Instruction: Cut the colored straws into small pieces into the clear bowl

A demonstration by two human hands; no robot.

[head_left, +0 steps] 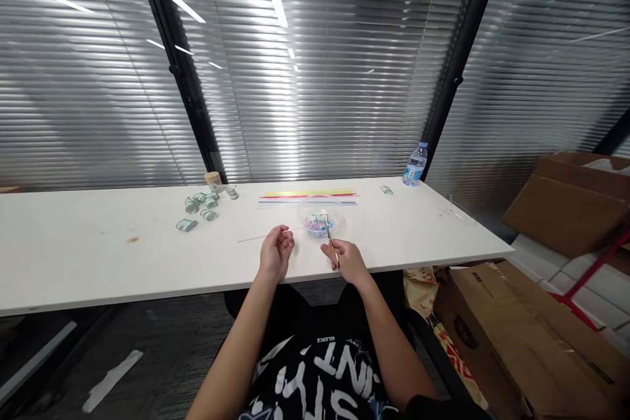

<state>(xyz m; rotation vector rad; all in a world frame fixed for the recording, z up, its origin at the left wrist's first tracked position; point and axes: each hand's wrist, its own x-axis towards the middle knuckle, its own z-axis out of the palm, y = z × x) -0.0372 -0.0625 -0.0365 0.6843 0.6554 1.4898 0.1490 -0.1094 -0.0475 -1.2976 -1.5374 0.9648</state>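
Note:
Pinched in my left hand (277, 252) is a thin pink straw (252, 238), which sticks out to the left and also runs right toward a clear round bowl (335, 215). My right hand (346, 260) is closed on a pair of scissors (329, 236), whose blades point up over the bowl. Small pink, purple and blue pieces (317, 226) lie in the bowl. Behind it, long yellow, red and blue straws (280, 197) lie side by side on the white table (147, 269).
Several small clear packets with greenish parts (187, 224) and a cork-topped jar (212, 178) stand left. A water bottle (415, 165) is at the back right, near a small packet (386, 189). Cardboard boxes (531, 335) fill the right side beyond the table edge.

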